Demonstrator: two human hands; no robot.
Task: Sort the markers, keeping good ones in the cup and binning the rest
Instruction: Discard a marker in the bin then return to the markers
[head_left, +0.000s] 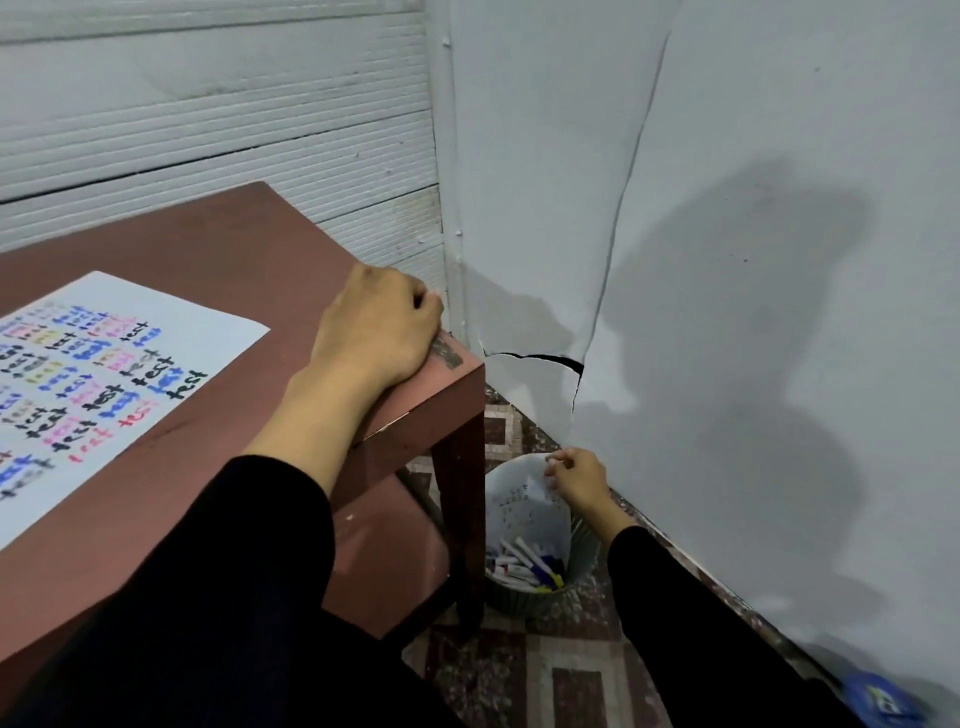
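lying heaped in the ribbed grey bin (582, 558) on the floor, the markers (524, 566) are half hidden by a curled paper (522, 512) standing in it. your right hand (576, 478) pinches that paper's top edge. your left hand (376, 325) curls over the brown table (218, 244) corner, holding nothing visible. the scribbled test sheet (98, 374) is cut off at left.

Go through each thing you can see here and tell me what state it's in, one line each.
Left hand: closed loosely, resting on the table corner.
Right hand: pinching a sheet of paper over the bin.
White sheet of paper with small marks: curled, standing in the bin.
Grey ribbed bin: upright on the floor, holding markers.
Markers: piled in the bin.
White test sheet: flat on the table, covered in coloured writing.
Brown wooden table: upright.
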